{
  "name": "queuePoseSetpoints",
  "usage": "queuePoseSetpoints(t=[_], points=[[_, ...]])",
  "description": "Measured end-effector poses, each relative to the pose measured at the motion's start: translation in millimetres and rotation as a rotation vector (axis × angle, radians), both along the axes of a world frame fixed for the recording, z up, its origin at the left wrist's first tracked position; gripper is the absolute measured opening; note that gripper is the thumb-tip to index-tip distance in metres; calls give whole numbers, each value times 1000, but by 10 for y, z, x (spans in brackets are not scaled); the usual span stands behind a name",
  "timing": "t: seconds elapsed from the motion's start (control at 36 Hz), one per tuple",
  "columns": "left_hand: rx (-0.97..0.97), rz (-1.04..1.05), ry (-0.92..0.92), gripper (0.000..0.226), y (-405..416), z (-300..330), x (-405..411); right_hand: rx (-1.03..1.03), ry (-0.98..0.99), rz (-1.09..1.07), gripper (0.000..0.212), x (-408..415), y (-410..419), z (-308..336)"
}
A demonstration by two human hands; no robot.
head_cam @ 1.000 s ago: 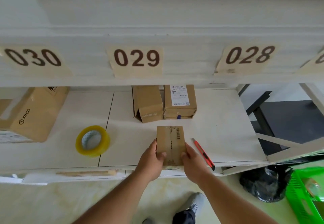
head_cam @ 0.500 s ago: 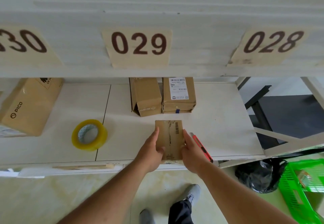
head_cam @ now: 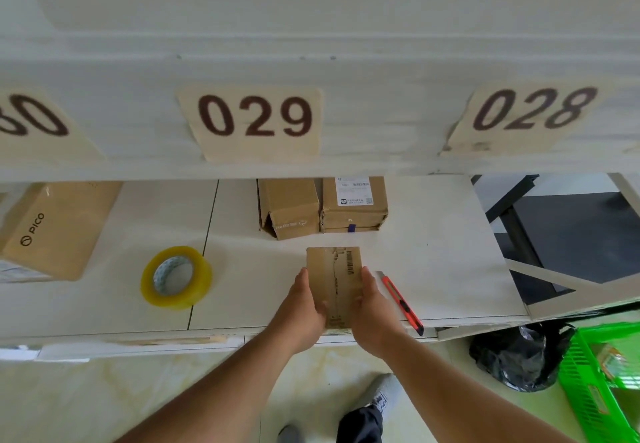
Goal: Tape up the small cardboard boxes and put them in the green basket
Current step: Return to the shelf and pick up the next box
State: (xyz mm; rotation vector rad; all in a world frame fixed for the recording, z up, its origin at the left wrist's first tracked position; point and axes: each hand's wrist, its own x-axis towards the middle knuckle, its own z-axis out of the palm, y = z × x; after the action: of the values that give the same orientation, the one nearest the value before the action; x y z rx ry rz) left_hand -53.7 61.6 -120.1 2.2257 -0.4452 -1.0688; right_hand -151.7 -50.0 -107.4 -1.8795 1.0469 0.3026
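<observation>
Both hands hold one small box (head_cam: pixel 334 280) at the front edge of the bench (head_cam: pixel 450 269): the left hand (head_cam: pixel 304 307) grips its left side, the right hand (head_cam: pixel 372 307) its right, fingers curled round it. A tape roll (head_cam: pixel 176 277) lies to the left, a red knife (head_cam: pixel 401 300) just right. Two more boxes (head_cam: pixel 322 207) sit behind. The green basket (head_cam: pixel 588 390) stands on the floor, lower right.

Bare forearms, no sleeves showing; dark trouser leg (head_cam: pixel 360 423) and a grey sock (head_cam: pixel 379 396) below.
</observation>
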Motion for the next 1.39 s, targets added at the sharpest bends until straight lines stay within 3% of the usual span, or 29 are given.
queuePoseSetpoints(t=[0.06,0.14,0.22,0.5,0.64,0.75,0.81,0.97,1.11,1.39], points=[[-10,23,-9,61,-23,12,66,-29,1,-21,41,24,-97,23],[9,51,-125,29,-64,50,160,-91,11,-33,37,71,-239,-8],[41,41,-260,18,-95,62,218,-94,16,-8,38,125,-309,-5],[66,-27,-234,56,-104,-29,266,-87,55,102,55,168,-353,-35],[60,-17,-252,57,-114,-13,225,-157,73,148,45,192,-298,3],[32,-23,-163,59,-39,-65,276,-175,92,183,47,187,-340,-45],[-18,-15,-122,56,38,-107,254,-170,94,189,36,179,-346,-69],[-129,106,-133,49,249,-64,-140,-174,-41,30,22,41,-144,-32],[-112,114,-158,49,274,-86,-171,-92,-128,-36,33,-159,67,-47],[16,43,-268,57,174,-48,-211,-17,-48,-46,67,-162,183,-194]])
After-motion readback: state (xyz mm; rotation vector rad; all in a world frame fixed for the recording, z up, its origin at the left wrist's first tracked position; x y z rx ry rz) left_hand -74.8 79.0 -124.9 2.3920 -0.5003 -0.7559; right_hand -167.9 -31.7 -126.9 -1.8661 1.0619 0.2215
